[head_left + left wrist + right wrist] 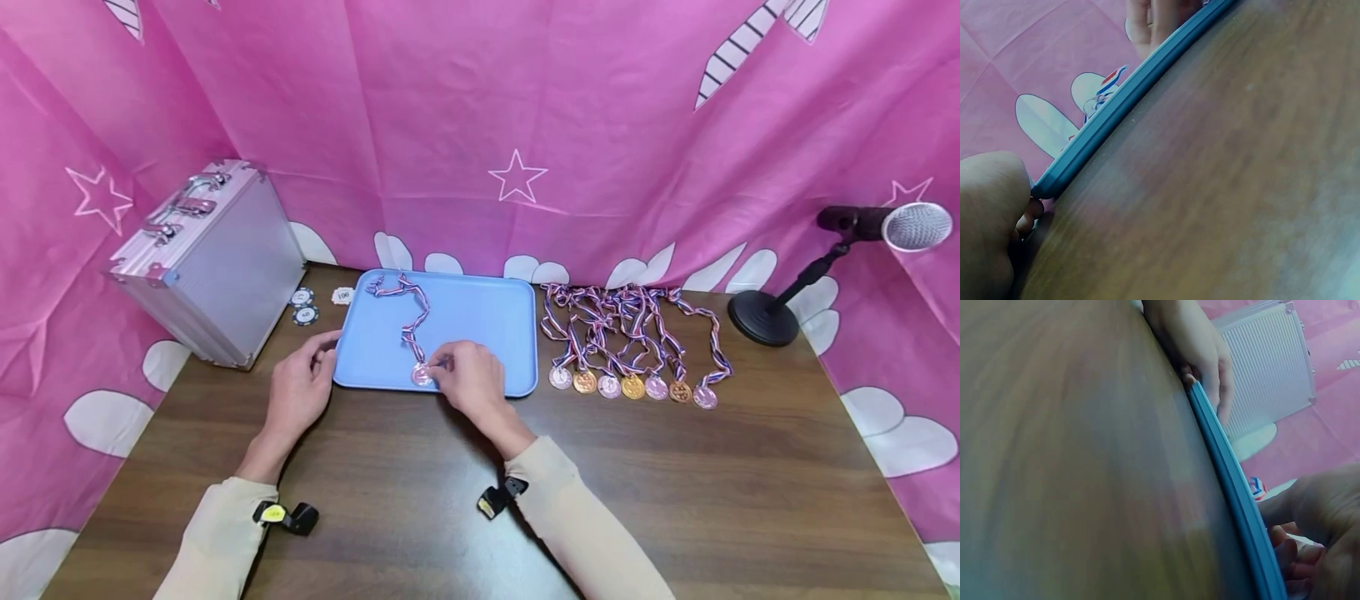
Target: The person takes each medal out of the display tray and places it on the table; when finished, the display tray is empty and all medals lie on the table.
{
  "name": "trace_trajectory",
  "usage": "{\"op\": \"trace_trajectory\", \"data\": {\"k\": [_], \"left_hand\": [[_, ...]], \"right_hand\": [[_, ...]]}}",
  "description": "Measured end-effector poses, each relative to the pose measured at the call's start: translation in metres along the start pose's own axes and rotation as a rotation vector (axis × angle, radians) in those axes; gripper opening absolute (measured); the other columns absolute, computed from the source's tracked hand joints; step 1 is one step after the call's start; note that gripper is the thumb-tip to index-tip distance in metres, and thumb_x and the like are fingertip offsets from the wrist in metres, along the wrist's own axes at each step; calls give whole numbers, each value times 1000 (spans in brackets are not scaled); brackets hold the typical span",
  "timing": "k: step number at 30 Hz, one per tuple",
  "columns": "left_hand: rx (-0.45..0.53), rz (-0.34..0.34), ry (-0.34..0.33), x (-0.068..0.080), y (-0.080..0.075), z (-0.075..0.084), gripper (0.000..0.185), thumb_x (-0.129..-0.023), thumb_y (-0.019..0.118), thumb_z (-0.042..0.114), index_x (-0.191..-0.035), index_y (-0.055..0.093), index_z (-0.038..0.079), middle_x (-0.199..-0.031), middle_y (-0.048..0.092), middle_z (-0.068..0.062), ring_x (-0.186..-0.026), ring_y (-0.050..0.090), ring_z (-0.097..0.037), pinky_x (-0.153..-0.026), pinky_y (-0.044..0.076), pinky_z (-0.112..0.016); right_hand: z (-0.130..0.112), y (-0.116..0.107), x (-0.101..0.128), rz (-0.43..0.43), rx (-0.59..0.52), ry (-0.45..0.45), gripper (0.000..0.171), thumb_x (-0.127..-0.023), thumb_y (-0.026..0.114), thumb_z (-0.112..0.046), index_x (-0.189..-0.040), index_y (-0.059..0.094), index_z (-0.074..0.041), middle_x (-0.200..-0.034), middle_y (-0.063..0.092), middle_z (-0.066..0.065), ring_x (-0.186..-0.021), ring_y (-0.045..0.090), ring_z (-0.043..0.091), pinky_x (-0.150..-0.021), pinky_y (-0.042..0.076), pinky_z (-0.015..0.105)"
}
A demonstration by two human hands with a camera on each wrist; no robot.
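A blue tray [480,333] lies on the table, and my left hand [300,383] grips its left edge near the front corner. In the left wrist view the left hand [991,219] is right at the end of the tray's rim [1116,112]. My right hand [472,379] is over the front of the tray, its thumb and fingertips pinching a medal [422,374]. From that medal a striped ribbon [417,317] runs back in a bend to the tray's far left corner. In the right wrist view the right hand [1329,519] hides the medal.
Several medals [633,387] with striped ribbons [622,325] lie in a row right of the tray. A silver case [217,258] stands at the left, with poker chips [305,315] beside it. At the back right is a microphone [885,225] on a stand [763,318].
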State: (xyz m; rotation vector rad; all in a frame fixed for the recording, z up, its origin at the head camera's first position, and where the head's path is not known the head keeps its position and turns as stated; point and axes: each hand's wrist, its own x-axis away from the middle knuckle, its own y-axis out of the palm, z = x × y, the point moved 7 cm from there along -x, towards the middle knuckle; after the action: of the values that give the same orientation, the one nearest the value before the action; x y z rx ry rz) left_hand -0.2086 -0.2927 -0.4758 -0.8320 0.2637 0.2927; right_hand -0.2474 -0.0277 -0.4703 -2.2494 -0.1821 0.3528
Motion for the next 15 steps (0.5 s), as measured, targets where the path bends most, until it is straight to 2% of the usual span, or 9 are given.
{"op": "trace_trajectory", "data": {"k": [3, 10, 15], "left_hand": [[0, -13, -19, 0, 1, -1, 33, -112, 61, 11, -143, 73, 7, -78, 59, -5, -65, 48, -15, -63, 38, -33], [-1, -25, -39, 1, 1, -2, 34, -113, 60, 12, -144, 72, 8, -80, 60, -6, -64, 48, -14, -62, 37, -33], [-2, -24, -34, 0, 0, -1, 34, -113, 60, 11, -144, 72, 6, -79, 59, -6, -63, 47, -12, -62, 37, -33]], "right_hand": [[17, -5, 2, -26, 8, -9, 5, -93, 90, -31, -97, 89, -29, -72, 64, -13, -67, 59, 9, -57, 45, 34], [60, -11, 5, -12, 27, -23, 8, -92, 91, -31, -96, 87, -37, -68, 59, -17, -64, 56, 9, -55, 43, 35], [74, -10, 3, -6, 39, -9, 5, -94, 89, -36, -94, 85, -38, -67, 58, -18, -62, 56, 9, -54, 44, 36]]}}
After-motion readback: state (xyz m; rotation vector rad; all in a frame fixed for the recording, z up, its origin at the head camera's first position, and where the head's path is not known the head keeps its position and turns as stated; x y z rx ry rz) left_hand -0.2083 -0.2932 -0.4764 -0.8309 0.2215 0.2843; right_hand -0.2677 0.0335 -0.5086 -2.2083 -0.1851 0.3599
